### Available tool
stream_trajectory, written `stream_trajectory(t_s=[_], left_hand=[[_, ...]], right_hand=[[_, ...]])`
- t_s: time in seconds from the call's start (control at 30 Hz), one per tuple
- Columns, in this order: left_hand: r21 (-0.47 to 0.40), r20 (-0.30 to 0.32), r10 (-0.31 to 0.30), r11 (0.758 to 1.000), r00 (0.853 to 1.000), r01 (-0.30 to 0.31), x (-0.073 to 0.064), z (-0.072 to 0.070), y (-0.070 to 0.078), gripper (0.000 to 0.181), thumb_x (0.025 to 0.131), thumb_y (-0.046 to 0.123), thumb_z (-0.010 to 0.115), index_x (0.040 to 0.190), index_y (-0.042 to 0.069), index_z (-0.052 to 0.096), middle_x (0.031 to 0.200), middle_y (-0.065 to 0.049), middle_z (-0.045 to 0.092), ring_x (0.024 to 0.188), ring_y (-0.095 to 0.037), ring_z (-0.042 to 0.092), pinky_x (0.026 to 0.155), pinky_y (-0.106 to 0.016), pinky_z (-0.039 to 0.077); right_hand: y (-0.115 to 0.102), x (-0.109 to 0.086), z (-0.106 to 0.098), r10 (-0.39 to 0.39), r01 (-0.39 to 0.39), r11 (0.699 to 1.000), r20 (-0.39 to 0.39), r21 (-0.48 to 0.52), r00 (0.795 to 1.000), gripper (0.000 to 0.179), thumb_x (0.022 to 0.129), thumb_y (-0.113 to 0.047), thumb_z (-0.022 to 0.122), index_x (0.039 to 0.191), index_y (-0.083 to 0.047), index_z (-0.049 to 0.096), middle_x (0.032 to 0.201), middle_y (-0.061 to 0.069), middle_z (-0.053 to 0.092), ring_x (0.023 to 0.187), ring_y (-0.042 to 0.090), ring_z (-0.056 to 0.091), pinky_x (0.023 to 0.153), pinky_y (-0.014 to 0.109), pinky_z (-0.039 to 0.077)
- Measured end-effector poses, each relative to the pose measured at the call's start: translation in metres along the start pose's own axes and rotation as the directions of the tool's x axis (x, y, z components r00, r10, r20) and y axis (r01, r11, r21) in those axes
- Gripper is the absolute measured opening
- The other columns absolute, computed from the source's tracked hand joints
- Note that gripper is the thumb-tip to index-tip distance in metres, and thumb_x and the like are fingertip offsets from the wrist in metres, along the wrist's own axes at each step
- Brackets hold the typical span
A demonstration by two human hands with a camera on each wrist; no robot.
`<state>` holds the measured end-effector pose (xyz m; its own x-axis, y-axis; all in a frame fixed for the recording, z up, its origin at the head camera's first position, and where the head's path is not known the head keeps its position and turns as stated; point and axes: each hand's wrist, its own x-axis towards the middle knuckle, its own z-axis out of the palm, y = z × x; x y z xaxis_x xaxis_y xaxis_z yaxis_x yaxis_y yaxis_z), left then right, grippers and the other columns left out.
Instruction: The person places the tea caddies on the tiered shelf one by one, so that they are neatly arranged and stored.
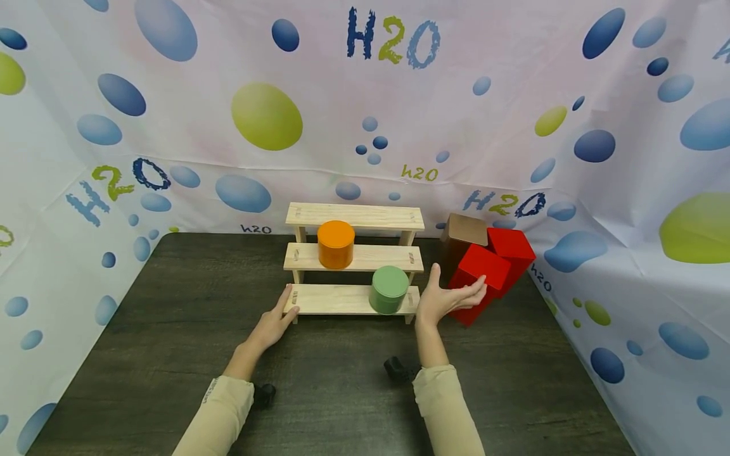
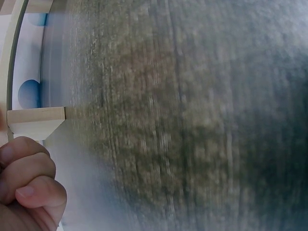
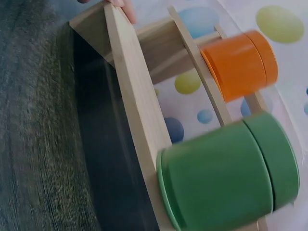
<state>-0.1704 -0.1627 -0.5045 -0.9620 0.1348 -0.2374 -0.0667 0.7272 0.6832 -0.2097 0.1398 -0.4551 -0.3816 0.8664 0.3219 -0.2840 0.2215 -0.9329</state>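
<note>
A three-step wooden shelf (image 1: 336, 299) stands on the dark table. My left hand (image 1: 269, 328) grips the left end of its lowest step, thumb on top. In the left wrist view the fingers of this hand (image 2: 31, 185) curl beside a shelf leg (image 2: 36, 115). On the lowest step, towards the right, sits a green lidded canister (image 1: 389, 290). An orange lidded canister (image 1: 336, 244) is on the middle step. Just off the shelf's right end, my right hand (image 1: 438, 305) is raised with fingers extended and nothing held. The right wrist view shows the green canister (image 3: 221, 178) close up.
Two red boxes (image 1: 481, 266) and a brown cardboard box (image 1: 464, 229) stand at the back right, partly behind my right hand. A printed sheet (image 1: 365, 95) with blue and green spots rises behind and beside the table (image 1: 171, 316).
</note>
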Motion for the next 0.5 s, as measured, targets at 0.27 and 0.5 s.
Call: stream_trajectory(t_s=[0.27,0.5], left_hand=[[-0.019,-0.018,0.017,1.000,1.000,-0.017,0.000,0.001,-0.002,0.065,0.099,0.041,0.033,0.148,0.013,0.000,0.139,-0.033,0.027,0.114,-0.056,0.039,0.090,-0.063,0.033],[-0.013,-0.013,0.008,1.000,1.000,-0.008,0.000,0.001,-0.001,0.066,0.099,0.042,0.033,0.148,0.014,0.000,0.139,-0.033,0.027,0.114,-0.056,0.039,0.089,-0.063,0.033]], right_hand=[[0.016,0.014,-0.009,-0.033,0.015,0.987,-0.113,-0.161,0.993,0.089,0.073,-0.020,0.077,0.141,-0.004,0.021,0.147,0.017,0.008,0.133,0.025,0.010,0.109,0.040,0.007],[0.020,0.025,-0.010,-0.009,-0.013,0.982,-0.114,-0.190,0.993,0.096,0.073,-0.020,0.077,0.143,0.000,0.015,0.148,0.019,0.002,0.135,0.027,0.003,0.110,0.039,0.004]])
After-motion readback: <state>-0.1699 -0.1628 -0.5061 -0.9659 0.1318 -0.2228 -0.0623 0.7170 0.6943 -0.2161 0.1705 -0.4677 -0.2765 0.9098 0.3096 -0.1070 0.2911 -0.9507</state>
